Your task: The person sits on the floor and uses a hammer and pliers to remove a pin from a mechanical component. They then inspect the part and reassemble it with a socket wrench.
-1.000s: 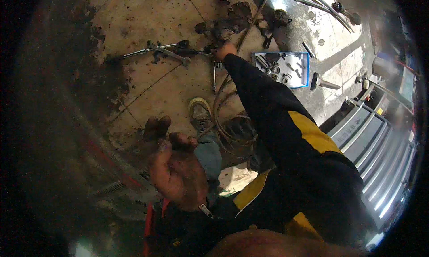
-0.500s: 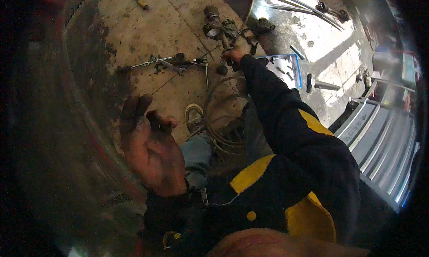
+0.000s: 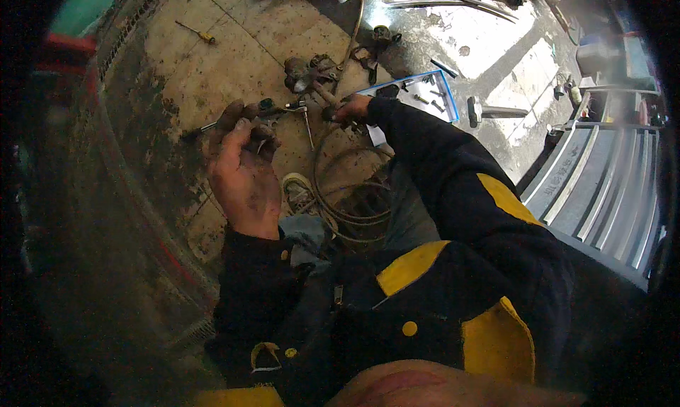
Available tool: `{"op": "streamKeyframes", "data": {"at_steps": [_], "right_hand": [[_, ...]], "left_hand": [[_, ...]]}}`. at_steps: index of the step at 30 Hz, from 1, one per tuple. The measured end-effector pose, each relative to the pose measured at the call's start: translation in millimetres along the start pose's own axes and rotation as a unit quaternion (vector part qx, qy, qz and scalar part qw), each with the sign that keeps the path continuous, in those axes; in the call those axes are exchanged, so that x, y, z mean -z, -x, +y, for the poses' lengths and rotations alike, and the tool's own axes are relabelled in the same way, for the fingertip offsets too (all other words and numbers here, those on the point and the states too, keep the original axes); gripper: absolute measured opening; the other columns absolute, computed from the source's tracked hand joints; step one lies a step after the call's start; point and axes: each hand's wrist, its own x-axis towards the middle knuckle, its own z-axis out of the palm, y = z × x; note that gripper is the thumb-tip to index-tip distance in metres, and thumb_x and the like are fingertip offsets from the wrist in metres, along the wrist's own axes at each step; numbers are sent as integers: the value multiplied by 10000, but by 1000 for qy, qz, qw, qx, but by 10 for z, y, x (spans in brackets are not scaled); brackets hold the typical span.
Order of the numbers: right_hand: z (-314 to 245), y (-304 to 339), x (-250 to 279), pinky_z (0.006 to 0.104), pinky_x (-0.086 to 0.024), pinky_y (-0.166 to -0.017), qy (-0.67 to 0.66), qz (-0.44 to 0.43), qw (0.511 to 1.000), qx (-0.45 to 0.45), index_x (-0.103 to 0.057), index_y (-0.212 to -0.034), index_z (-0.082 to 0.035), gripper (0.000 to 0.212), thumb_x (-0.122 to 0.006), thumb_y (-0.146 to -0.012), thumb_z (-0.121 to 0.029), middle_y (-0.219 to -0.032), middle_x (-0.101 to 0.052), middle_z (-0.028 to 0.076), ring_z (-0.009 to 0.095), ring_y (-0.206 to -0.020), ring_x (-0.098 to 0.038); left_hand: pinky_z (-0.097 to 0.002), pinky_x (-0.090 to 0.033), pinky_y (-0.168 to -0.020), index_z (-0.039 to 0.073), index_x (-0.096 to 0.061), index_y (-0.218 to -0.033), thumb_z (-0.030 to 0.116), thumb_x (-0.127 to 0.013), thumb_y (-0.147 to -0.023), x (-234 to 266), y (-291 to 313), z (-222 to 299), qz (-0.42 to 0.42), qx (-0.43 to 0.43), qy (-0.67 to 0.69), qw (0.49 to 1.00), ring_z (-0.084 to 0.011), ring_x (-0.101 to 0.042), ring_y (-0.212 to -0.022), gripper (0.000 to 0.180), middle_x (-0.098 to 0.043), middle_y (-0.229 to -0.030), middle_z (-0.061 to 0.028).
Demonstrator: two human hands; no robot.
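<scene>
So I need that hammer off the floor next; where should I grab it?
Take the hammer by its handle, which lies flat and bare, pointing right, away from the head. Come down from above near mid-handle; the blue tray crowds the head end.

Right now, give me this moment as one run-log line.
left hand: raised palm-up, fingers curled, grimy, contents unclear | right hand: reaching to metal parts on floor | near: coiled cable, blue tray, hammer
</scene>
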Motion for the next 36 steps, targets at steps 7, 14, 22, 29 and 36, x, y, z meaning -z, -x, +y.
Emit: {"op": "streamKeyframes", "data": {"at_steps": [7, 14, 22, 29, 36], "right_hand": [[-250, -30, -218, 377, -529, -856, -285, -45, 952, -103, -682, -1285, -12, 714, -686, -949, -641, -1153, -724, 158, 262, -1000, -688], [97, -602, -432, 411, -545, -899, -104, -84, 989, -58, -731, -1257, -125, 409, -671, -991, -430, -1167, -741, 115, 257, -1027, -694], [297, -791, -689, 445, -560, -881, 244, 79, 952, 166, -762, -1197, -217, 248, -603, -1019, -285, -1117, -741, 113, 351, -1042, -698], [-963, 217, -487, 433, -583, -794, -116, 163, 976, 85, -722, -1129, 13, 419, -842, -846, -271, -940, -771, 164, 237, -845, -729], [-1685, 1234, -252, 402, -569, -823, -184, 208, 950, 143, -705, -1145, 17, 437, -814, -835, -270, -969, -758, 157, 238, -896, -708]], "left_hand": [[-353, -528, -831, 47, -663, -1262, 98, -582, -1013, 37, 70, -26, -43, -84, -103, 990, -175, -662, -918, 267, -710, -1120, -60], [-370, -515, -839, 58, -676, -1238, 142, -614, -1004, 174, 123, 74, 13, 0, 0, 1000, -178, -665, -936, 257, -719, -1161, -58], [-382, -509, -891, 72, -700, -1176, 164, -659, -983, 285, -45, 12, 37, 45, -29, 998, -189, -661, -1013, 217, -725, -1118, -49], [-360, -511, -933, 83, -678, -1155, 222, -718, -963, 304, -420, -174, 36, 39, -166, 985, -186, -663, -1032, 240, -698, -1106, -34], [-392, -519, -938, 13, -612, -1293, 228, -823, -870, 312, -787, -389, -9, 16, -257, 966, -230, -651, -1112, 520, -677, -1215, -128]]}}
